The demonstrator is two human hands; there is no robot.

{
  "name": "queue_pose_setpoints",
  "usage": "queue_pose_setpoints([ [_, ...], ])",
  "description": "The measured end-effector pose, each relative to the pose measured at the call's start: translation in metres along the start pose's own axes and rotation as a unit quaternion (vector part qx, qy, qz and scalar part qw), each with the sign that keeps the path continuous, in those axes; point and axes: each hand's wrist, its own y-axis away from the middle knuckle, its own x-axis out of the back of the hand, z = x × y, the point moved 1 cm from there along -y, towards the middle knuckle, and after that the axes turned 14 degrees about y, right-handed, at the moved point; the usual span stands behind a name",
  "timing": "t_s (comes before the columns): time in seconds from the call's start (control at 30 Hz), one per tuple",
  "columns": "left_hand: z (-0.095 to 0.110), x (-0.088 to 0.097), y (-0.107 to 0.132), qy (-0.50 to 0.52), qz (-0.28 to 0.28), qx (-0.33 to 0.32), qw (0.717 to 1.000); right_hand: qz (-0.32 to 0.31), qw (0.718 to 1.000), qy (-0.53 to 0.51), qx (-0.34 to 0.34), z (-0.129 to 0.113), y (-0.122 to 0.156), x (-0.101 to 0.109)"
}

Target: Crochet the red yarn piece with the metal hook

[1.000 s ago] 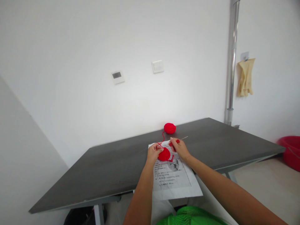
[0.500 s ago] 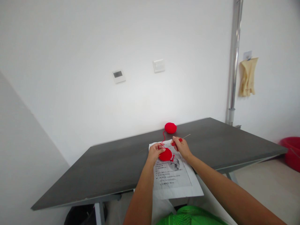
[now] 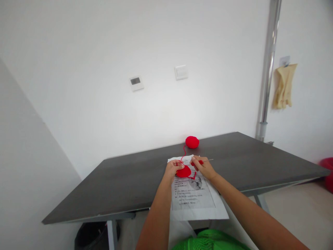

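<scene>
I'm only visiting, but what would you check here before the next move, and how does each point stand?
1. Left hand holding the red disc: ok, at its edge.
2. Right hand holding the red-handled tool: ok.
3. Tool's tip in a stitch: cannot tell, too small.
4. Yarn ball on the table: ok, near the back edge.
5. Yarn strand reaching the left hand: ok.
6. Printed sheet wholly on the table: not ok, its near end overhangs.

The yarn ball (image 3: 192, 142) looks matt, the tabletop (image 3: 125, 184) smooth, the pole (image 3: 271, 66) glossy, perhaps metal.
</scene>
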Motion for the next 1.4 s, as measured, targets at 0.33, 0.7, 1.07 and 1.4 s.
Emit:
queue_pose_setpoints([
  [0.33,0.004,-0.001,0.005,-0.018,-0.019,0.011,1.0,-0.012,0.978,-0.165,-0.127,0.007,-0.008,0.0],
  [0.7,0.008,-0.005,0.01,0.056,-0.06,0.025,0.996,-0.1,0.92,-0.336,-0.175,0.014,-0.01,-0.007],
  [1.07,0.008,-0.006,0.011,0.065,-0.095,0.035,0.993,-0.176,0.907,-0.358,-0.136,0.012,-0.007,-0.011],
  [1.4,0.005,-0.005,0.01,0.061,-0.079,0.028,0.995,-0.125,0.984,-0.12,-0.034,0.006,-0.007,-0.008],
])
